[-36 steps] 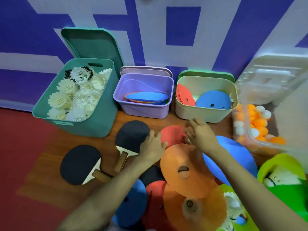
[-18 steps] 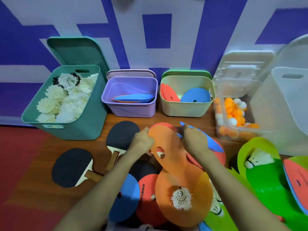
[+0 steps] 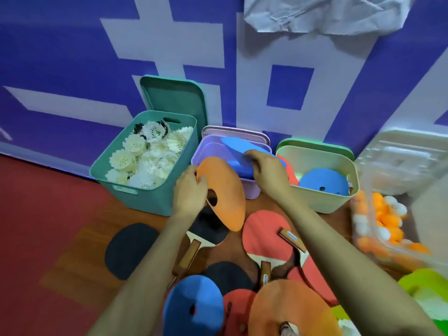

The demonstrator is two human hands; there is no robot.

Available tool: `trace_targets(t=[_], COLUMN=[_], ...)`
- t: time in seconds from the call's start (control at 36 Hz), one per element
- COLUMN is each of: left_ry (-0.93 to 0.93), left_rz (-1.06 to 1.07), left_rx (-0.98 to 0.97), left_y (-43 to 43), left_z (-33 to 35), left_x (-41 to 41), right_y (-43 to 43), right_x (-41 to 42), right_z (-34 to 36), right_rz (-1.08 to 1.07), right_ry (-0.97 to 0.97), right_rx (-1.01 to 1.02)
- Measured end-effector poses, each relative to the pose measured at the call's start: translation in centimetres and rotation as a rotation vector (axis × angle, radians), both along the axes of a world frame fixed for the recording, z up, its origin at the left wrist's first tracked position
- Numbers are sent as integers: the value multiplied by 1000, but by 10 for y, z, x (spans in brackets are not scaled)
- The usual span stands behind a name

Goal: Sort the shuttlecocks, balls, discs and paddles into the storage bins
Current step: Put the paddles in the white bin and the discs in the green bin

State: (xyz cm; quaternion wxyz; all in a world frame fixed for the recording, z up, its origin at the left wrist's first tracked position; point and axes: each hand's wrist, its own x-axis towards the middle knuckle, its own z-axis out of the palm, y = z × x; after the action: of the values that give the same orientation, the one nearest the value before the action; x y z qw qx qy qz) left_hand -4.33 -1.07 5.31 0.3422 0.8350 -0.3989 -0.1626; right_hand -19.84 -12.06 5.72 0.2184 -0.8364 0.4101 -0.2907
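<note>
My left hand (image 3: 189, 191) grips an orange disc (image 3: 225, 190) by its edge, held tilted in front of the purple bin (image 3: 201, 154). My right hand (image 3: 269, 173) pinches a blue disc (image 3: 238, 146) that slants over the purple bin's rim. The beige bin (image 3: 320, 204) to the right holds a blue disc (image 3: 322, 181) and a red one. A teal bin (image 3: 145, 197) on the left is full of white shuttlecocks (image 3: 135, 161). Red and black paddles (image 3: 266, 229) lie on the floor below my hands.
A clear box with orange and white balls (image 3: 385, 219) stands at the right, its lid (image 3: 400, 156) leaning behind. More discs, blue (image 3: 194, 306) and orange (image 3: 291, 309), lie near me, with green discs (image 3: 426, 284) at the lower right. The wall sits close behind the bins.
Both hands rose from the floor pile toward the bins. The left carried the orange disc up to the purple bin; the right lifted the blue disc over that bin's rim.
</note>
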Motion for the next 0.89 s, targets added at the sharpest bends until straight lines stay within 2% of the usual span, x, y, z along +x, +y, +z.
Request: trace_targets(t=[0.08, 0.14, 0.19, 0.25, 0.39, 0.44, 0.56, 0.61, 0.67, 0.81, 0.89], left_ry=[66, 94, 92, 98, 118, 159, 410, 570, 604, 413, 320], left_rz=[71, 109, 139, 163, 176, 159, 164, 159, 158, 122, 48], left_rx=[-50, -91, -119, -135, -159, -160, -152, -124, -38, 212, 251], left_y=[-1, -3, -6, -12, -40, -57, -94, -112, -128, -155, -145], left_z=[0, -2, -3, -4, 1, 0, -8, -10, -15, -53, -47], left_x=[10, 17, 23, 28, 33, 35, 39, 37, 35, 46, 38], right_y=[-31, -51, -65, -73, -80, -84, -88, -90, -94, -102, -103], right_x=[23, 39, 50, 55, 50, 45, 35, 31, 28, 21, 18], right_z=[-16, -30, -42, -52, -65, -70, -61, -56, -55, -63, -71], right_rz=[58, 102, 104, 84, 141, 109, 9, -13, -24, -60, -34], right_ry=[92, 244, 397, 469, 391, 291, -66, -138, -100, 61, 186], right_rx=[10, 63, 170, 313, 419, 452, 487, 402, 309, 318, 339])
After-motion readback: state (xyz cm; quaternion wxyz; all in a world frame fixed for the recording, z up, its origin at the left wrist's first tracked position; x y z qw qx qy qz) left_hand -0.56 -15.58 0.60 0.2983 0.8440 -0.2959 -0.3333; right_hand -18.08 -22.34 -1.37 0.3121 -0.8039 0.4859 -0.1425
